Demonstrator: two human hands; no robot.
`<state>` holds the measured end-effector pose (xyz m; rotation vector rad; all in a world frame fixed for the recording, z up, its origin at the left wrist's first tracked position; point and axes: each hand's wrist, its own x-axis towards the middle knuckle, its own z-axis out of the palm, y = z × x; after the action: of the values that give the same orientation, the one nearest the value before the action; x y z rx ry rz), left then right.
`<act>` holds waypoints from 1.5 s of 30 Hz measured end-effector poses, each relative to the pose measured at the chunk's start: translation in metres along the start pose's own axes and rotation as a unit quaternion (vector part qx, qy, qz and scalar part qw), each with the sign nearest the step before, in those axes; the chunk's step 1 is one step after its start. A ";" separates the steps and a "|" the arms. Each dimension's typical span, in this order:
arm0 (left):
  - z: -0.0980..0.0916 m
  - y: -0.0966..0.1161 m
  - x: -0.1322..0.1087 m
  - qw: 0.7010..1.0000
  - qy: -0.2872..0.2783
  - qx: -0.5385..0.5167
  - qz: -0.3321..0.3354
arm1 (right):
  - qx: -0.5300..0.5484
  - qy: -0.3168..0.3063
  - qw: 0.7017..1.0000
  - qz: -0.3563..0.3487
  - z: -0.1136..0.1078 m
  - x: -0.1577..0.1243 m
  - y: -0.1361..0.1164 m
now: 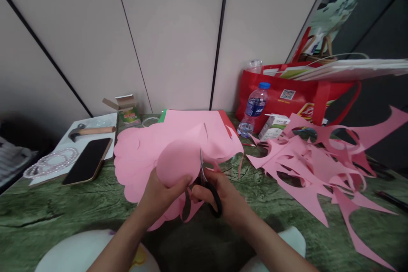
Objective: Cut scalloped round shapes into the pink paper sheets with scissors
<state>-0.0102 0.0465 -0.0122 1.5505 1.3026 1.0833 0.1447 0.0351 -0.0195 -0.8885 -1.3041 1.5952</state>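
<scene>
My left hand grips a sheet of pink paper by its lower edge, with the thumb on top. The part nearest me has a rounded outline. In my right hand is a pair of scissors with black handles, fingers through the loops. Their blades point up and away, at the right side of the rounded part. Beneath and behind lie scallop-edged pink pieces and more pink sheets. Cut pink scraps are heaped on the right.
On the left are a phone, a hammer, a beaded string and a small open box. A water bottle, a white carton and a red bag stand at the back right. A pen lies far right.
</scene>
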 end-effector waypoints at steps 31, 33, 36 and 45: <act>-0.001 0.002 -0.001 1.000 0.005 -0.004 -0.002 | -0.010 0.026 1.000 -0.010 0.000 0.002 -0.001; -0.001 0.001 -0.001 1.000 0.013 -0.004 -0.001 | -0.008 0.024 1.000 -0.009 0.000 0.002 -0.001; -0.001 0.002 0.000 1.000 0.011 -0.006 -0.001 | -0.004 0.024 1.000 -0.009 0.000 0.002 0.001; -0.002 0.000 0.001 1.000 0.023 0.007 0.002 | -0.014 0.024 0.999 -0.017 -0.001 0.003 0.003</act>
<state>-0.0117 0.0478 -0.0111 1.5481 1.3410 1.1212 0.1441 0.0377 -0.0230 -0.9127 -1.3049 1.5243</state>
